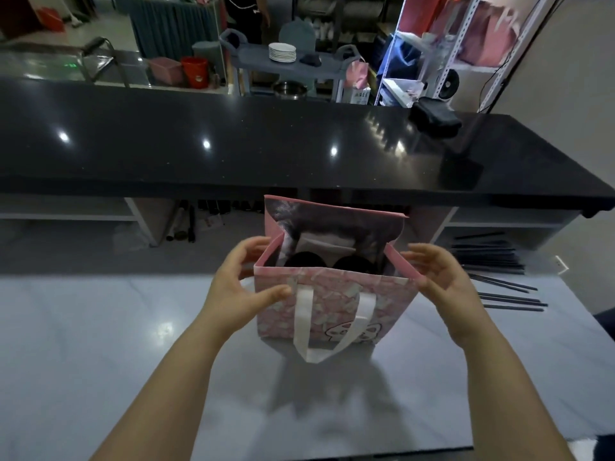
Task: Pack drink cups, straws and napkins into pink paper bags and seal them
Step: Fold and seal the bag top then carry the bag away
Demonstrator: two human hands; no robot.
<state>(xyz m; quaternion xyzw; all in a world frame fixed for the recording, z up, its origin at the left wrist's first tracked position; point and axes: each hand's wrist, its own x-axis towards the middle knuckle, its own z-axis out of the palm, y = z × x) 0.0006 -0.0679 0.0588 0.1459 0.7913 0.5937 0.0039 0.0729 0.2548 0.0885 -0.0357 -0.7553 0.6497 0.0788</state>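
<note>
A pink paper bag [332, 304] with a white ribbon handle stands open on the pale table [100, 344]. Inside it I see two dark cup lids [336, 262] side by side and a white napkin [324, 242] behind them. The bag's back flap stands upright. My left hand [243, 287] cups the bag's left top corner, thumb on the front panel, fingers curled at the side edge. My right hand [446, 281] grips the right top corner, fingers spread along the side fold. Several dark straws [509, 296] lie on the table to the right.
A long black counter [266, 148] runs across behind the table, with a dark bundle [436, 118] on its right end. Beyond it stand a grey cart with stacked white plates [282, 52], red buckets, and shelves holding pink bags [482, 38].
</note>
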